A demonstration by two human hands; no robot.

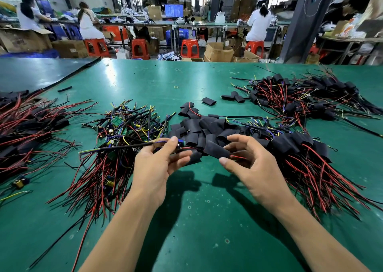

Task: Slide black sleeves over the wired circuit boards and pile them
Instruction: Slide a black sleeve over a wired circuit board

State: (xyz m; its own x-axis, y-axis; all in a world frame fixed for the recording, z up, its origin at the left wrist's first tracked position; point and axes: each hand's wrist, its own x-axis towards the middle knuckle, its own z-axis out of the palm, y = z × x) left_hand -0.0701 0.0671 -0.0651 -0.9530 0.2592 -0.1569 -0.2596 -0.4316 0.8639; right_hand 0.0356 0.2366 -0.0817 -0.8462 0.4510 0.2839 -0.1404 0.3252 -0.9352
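Note:
My left hand (157, 164) pinches a wired circuit board (179, 145) with red, black and blue leads, held just above the green table (199, 220). A black sleeve (215, 150) sits partly over the board's red wires, between both hands. My right hand (250, 166) holds the sleeve's right end with thumb and curled fingers. A heap of bare wired boards (122, 131) lies left of my hands. Loose black sleeves (199, 126) lie just behind my hands. Sleeved boards are piled at my right (300, 147).
More sleeved boards lie in piles at the far right (300, 97) and far left (27, 122). A few stray sleeves (234, 96) lie mid-table. A dark mat (37, 75) covers the back left. People sit at benches beyond the table's far edge.

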